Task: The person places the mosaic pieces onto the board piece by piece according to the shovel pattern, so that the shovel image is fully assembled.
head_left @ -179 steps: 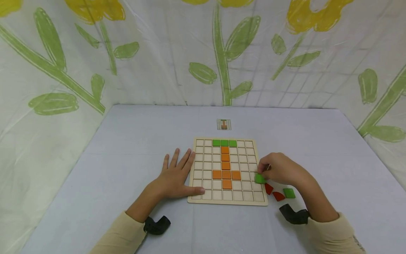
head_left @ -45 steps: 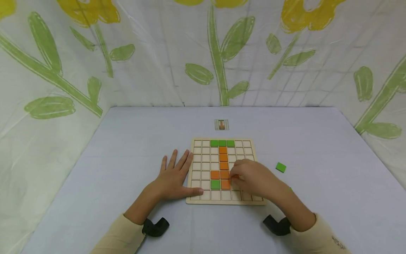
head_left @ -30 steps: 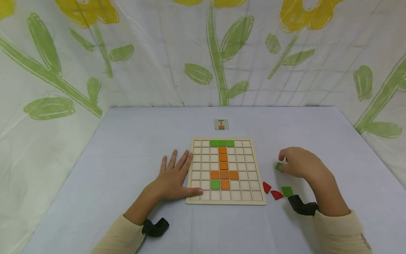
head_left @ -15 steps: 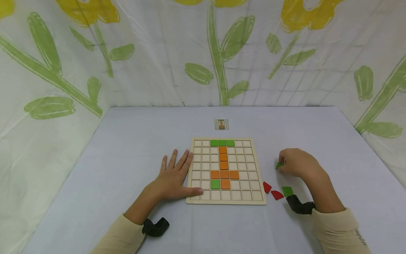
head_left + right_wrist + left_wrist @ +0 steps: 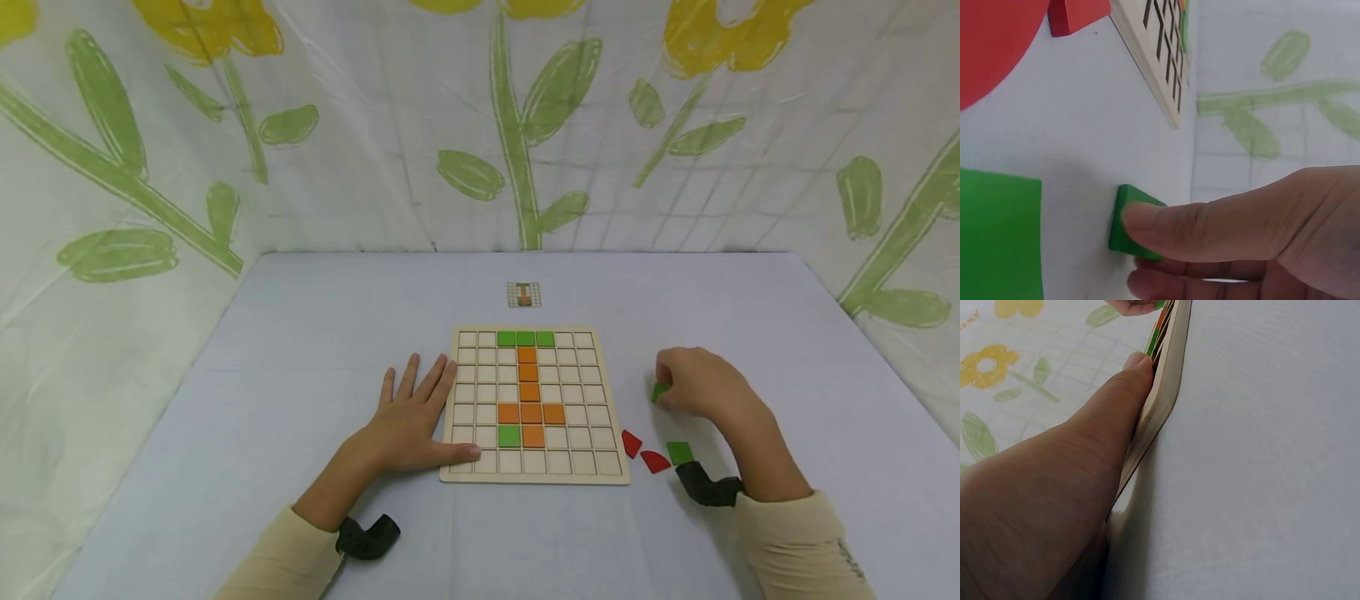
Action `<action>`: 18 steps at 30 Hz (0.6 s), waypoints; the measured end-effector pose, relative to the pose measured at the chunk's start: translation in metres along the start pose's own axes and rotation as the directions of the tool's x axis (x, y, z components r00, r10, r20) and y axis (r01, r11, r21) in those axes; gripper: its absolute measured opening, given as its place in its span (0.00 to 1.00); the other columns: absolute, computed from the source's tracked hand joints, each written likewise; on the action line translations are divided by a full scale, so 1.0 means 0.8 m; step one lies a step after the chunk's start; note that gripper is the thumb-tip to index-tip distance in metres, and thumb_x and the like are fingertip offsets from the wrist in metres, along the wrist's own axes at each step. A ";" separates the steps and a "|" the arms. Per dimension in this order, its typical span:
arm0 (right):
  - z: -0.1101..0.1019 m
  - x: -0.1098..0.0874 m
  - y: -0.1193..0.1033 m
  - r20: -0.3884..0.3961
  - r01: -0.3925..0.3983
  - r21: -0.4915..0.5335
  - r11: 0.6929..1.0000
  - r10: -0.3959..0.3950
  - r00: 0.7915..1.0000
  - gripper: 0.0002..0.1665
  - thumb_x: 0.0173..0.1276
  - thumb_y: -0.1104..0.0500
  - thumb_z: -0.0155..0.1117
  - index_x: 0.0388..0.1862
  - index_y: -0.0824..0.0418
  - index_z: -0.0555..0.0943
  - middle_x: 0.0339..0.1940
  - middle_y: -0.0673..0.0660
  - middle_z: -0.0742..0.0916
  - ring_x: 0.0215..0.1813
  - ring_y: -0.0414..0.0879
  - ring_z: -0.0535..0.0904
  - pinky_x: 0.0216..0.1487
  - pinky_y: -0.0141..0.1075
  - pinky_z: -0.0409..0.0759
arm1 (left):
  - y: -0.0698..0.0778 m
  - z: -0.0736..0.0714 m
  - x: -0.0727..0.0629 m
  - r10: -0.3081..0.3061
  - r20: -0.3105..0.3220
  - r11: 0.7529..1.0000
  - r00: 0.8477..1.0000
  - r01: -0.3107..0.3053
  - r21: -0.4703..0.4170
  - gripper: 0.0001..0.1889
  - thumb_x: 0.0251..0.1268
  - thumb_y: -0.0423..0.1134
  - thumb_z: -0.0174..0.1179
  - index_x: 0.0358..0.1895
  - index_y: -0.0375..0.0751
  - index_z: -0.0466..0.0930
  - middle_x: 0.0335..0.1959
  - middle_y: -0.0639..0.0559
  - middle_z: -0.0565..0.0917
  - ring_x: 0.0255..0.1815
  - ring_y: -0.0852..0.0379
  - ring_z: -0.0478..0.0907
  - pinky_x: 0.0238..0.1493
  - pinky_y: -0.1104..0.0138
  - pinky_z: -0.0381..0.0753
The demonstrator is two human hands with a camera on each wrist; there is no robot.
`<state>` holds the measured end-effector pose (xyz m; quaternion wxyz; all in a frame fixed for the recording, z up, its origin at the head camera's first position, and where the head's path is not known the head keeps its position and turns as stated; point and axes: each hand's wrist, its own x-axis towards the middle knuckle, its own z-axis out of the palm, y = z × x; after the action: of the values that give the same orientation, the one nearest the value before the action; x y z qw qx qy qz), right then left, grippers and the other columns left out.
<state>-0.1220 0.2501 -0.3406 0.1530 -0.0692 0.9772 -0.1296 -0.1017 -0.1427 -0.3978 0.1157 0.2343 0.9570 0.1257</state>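
Note:
My left hand lies flat and spread at the left edge of the wooden grid board, its thumb over a lower-left cell. In the left wrist view the thumb rests along the board's side. To the right of the board, my right hand pinches a small green square tile between thumb and fingers, low over the table. The board holds three green tiles in its top row, an orange column with a crossbar, and one green tile lower left of the column.
Beside the board's right edge lie two red rounded pieces and another green square tile. A small printed grid card lies behind the board. A flowered curtain hangs behind the table.
A green tile now sits in the board's lower cell beside the orange column. My right hand went over the board, then back right, and now pinches another green tile. The left hand stays put.

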 end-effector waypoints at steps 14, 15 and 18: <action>-0.002 0.006 0.017 0.020 0.042 0.196 0.980 -0.047 0.999 0.06 0.62 0.71 0.66 0.30 0.62 0.86 0.29 0.53 0.84 0.33 0.49 0.76 0.33 0.41 0.77 | 0.002 -0.003 -0.002 0.010 -0.009 1.000 1.000 -0.010 0.002 0.64 0.53 0.80 0.56 0.82 0.40 0.40 0.82 0.43 0.42 0.79 0.34 0.27 0.70 0.35 0.29; -0.003 0.006 0.017 0.024 0.042 0.204 0.978 -0.048 0.999 0.07 0.62 0.71 0.66 0.30 0.62 0.86 0.28 0.53 0.84 0.32 0.49 0.76 0.33 0.41 0.77 | 0.002 -0.003 -0.001 0.009 -0.008 1.000 1.000 -0.009 0.000 0.64 0.53 0.79 0.56 0.82 0.39 0.40 0.82 0.42 0.42 0.79 0.34 0.28 0.70 0.34 0.29; -0.004 0.007 0.017 0.032 0.042 0.228 0.973 -0.051 0.998 0.06 0.62 0.71 0.65 0.30 0.62 0.86 0.26 0.52 0.84 0.31 0.47 0.77 0.33 0.40 0.77 | 0.002 -0.003 -0.001 0.007 -0.006 1.000 1.000 -0.007 0.001 0.65 0.53 0.80 0.55 0.82 0.40 0.39 0.82 0.43 0.42 0.79 0.34 0.27 0.70 0.35 0.29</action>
<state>-0.1292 0.2630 -0.3433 0.1750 -0.0765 0.9511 -0.2427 -0.1009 -0.1425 -0.3951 0.1121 0.2375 0.9566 0.1266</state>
